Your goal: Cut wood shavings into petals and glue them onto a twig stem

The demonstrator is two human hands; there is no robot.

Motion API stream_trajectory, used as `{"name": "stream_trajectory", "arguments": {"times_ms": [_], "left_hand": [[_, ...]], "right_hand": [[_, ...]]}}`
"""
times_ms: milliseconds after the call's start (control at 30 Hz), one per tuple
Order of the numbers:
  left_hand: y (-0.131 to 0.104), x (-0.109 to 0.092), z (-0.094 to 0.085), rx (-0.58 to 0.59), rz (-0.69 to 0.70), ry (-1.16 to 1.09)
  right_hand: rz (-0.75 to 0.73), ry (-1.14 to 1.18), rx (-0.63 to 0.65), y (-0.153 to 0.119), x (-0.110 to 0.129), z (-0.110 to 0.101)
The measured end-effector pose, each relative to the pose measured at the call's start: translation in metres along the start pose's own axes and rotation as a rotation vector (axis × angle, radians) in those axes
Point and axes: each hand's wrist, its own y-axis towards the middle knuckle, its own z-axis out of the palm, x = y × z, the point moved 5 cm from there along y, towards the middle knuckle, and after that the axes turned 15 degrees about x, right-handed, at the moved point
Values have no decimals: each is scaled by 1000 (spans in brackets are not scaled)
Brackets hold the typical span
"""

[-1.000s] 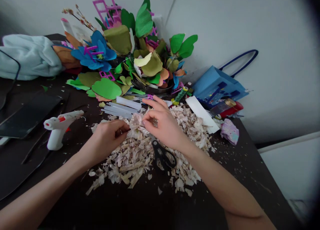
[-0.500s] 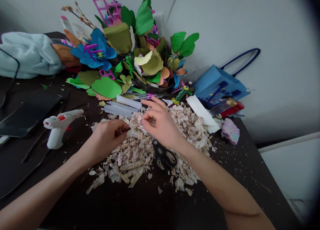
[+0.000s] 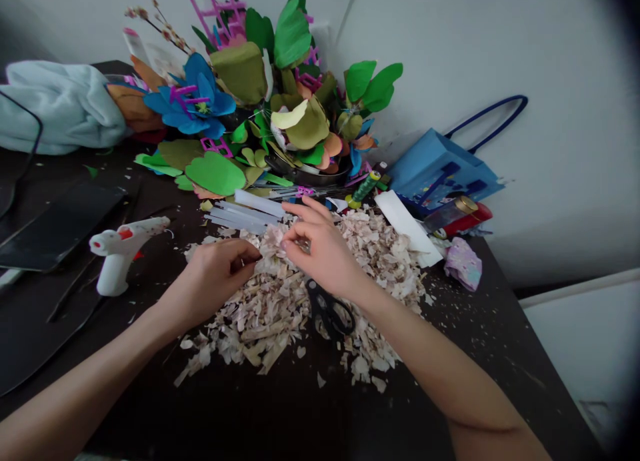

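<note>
A pale pinkish, ruffled paper flower (image 3: 273, 243) is between my two hands, over a heap of similar torn scraps (image 3: 270, 307). My left hand (image 3: 217, 271) is closed in a pinch at the flower's left edge. On the other side, my right hand (image 3: 320, 251) pinches its right edge between thumb and forefinger, the other fingers raised. The exact grip of the left fingertips is partly hidden. Black-handled scissors (image 3: 330, 311) lie on the scraps below my right wrist, their blades mostly hidden.
Behind stand colourful paper flowers (image 3: 300, 124). Glue sticks (image 3: 240, 214) lie before them. A white glue gun (image 3: 116, 264) and a dark tablet (image 3: 55, 227) are at left. At right are a white strip (image 3: 407, 227), a blue bag (image 3: 435, 171) and a crumpled lilac wrapper (image 3: 463, 264).
The view has shifted slightly, so the surroundings sit a little further right. Both hands keep nearly the same pose around the pale flower.
</note>
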Motion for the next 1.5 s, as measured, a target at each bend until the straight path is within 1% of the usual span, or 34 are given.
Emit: {"name": "stream_trajectory", "arguments": {"times_ms": [300,533,833,1100,1400,1467,1500], "left_hand": [[2,0,0,10,-29,-3],[2,-2,-1,3,-12,-2],[0,1,1,-13,8,2],[0,1,1,-4,1,8],[2,-1,1,4,-9,30],[2,-1,1,20,-23,24],[2,0,0,28,-33,20]], "right_hand": [[-25,-42,23,-3,4,-6],[-6,-68,76,-1,4,-4],[37,-67,126,2,5,0],[-2,-79,109,3,6,-3],[-34,-100,111,4,6,-1],[-43,-87,88,3,6,-3],[-51,-76,57,2,6,-5]]}}
